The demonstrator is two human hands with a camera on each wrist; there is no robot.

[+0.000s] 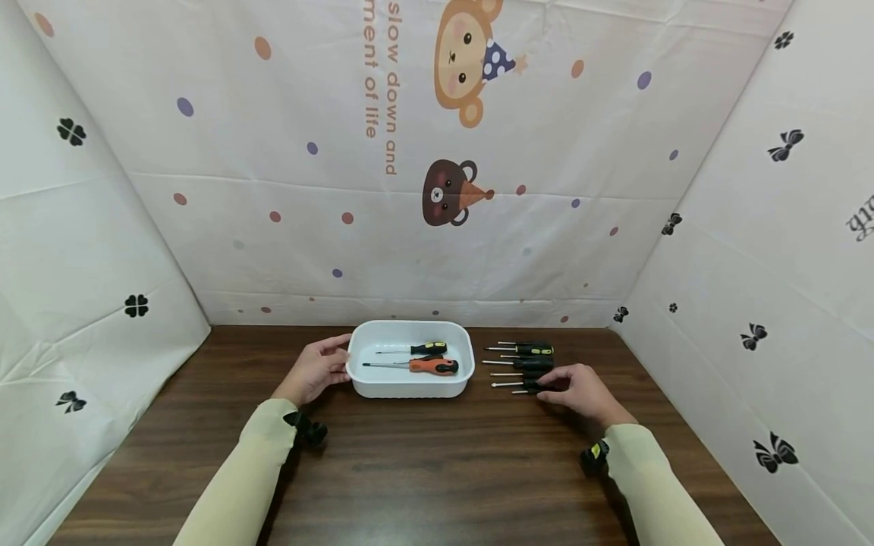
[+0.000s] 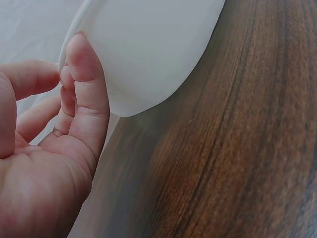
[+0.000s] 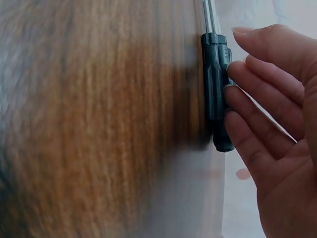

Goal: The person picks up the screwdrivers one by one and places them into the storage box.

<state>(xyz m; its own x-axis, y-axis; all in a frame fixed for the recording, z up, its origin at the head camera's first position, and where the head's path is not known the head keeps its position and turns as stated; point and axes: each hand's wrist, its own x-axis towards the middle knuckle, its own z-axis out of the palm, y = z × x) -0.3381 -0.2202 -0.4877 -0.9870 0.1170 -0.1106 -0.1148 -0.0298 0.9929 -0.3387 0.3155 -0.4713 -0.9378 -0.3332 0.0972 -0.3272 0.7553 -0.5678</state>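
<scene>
Dark wooden table (image 1: 437, 478) reaches from me to a white back sheet (image 1: 382, 254) printed with coloured dots (image 1: 262, 48), tan sideways lettering (image 1: 371, 86), and a party-hatted monkey (image 1: 459, 57) above a brown bear (image 1: 444, 193). On my left, a creased left sheet (image 1: 61, 250) bears black clovers (image 1: 71, 132); on my right, a right sheet (image 1: 737, 258) shows black bows (image 1: 754, 337).

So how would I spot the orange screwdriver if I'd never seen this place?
On the brown table, find the white tray the left hand holds. Inside, on the near side, lies the orange screwdriver. Its handle alone is orange; the screwdriver behind it is black and yellow.
</scene>
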